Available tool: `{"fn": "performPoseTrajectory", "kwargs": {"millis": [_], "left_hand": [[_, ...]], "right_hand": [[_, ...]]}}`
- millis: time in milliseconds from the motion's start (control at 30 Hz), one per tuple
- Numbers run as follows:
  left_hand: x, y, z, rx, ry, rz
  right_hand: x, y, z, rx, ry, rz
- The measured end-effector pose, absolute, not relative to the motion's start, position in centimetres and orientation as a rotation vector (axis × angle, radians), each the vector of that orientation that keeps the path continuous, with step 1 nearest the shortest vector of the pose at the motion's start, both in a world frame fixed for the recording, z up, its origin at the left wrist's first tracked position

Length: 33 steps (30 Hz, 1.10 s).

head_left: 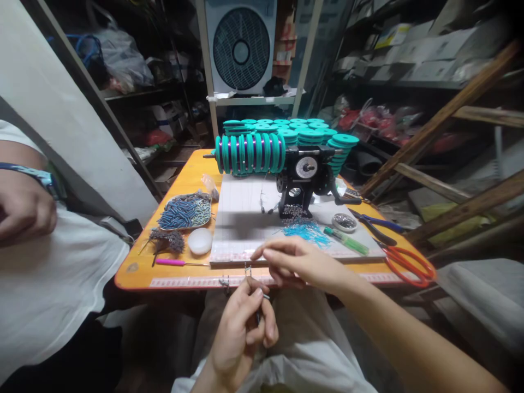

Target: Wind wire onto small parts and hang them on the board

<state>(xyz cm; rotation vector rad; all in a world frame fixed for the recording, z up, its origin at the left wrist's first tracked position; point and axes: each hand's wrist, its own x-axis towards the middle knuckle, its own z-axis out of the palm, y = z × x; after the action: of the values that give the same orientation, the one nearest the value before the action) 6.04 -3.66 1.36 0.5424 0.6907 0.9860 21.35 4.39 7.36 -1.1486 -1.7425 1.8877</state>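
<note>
Hands work at the near edge of a small orange table [192,180]. The left hand [241,327] is low, just off that edge, over the person's lap. Its fingers are curled shut and they pinch a thin metal piece [248,271] that sticks up to the table edge. The right hand [298,262] lies over the near edge, a bit right of the left one. Its fingers are bent and close together near the same thin piece; I cannot tell if they grip it.

A white mat [241,224] covers the middle of the table. Free room is small: a bare strip of mat in front of the hands, and an orange strip along the near edge.

A black winding machine [305,177] stands at the far side of the mat, with teal spools [249,154] on its rod and more stacked behind. Loose blue bits [307,232] lie on the mat near the right hand.

On the left, a clear tray [204,218] holds blue and pale beads [184,212]. A white round lid [200,240] sits near it, and a pink tool [170,262] lies by the edge. On the right, a small round tin [344,221] holds tiny shiny bits. Orange scissors [409,265] lie at the right edge.

Another person's hand [24,210] is far left, away from the table.
</note>
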Motion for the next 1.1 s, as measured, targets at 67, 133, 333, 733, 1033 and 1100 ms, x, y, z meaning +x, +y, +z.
{"fn": "performPoseTrajectory", "kwargs": {"millis": [67,133,333,733,1033,1100], "left_hand": [[6.0,-3.7,1.4,0.544,0.684,0.994],[6.1,-3.7,1.4,0.52,0.687,1.012],[6.4,-3.7,1.4,0.546,0.738,1.059],[7.2,-3.5,0.8,0.613,0.84,1.097],[6.4,-3.9,0.8,0.774,0.98,1.267],[6.3,-4.0,0.9,0.839,1.03,1.313]], "right_hand": [[21.4,3.2,6.7,-1.171,-1.855,1.789],[21.4,2.4,6.3,-1.154,-1.917,1.679],[21.5,1.6,6.0,-1.227,-2.059,1.432],[21.5,0.7,5.7,-1.25,-2.124,1.326],[18.7,9.3,8.3,-1.182,-1.405,1.45],[17.2,11.8,7.9,-1.227,-1.266,1.471]]}}
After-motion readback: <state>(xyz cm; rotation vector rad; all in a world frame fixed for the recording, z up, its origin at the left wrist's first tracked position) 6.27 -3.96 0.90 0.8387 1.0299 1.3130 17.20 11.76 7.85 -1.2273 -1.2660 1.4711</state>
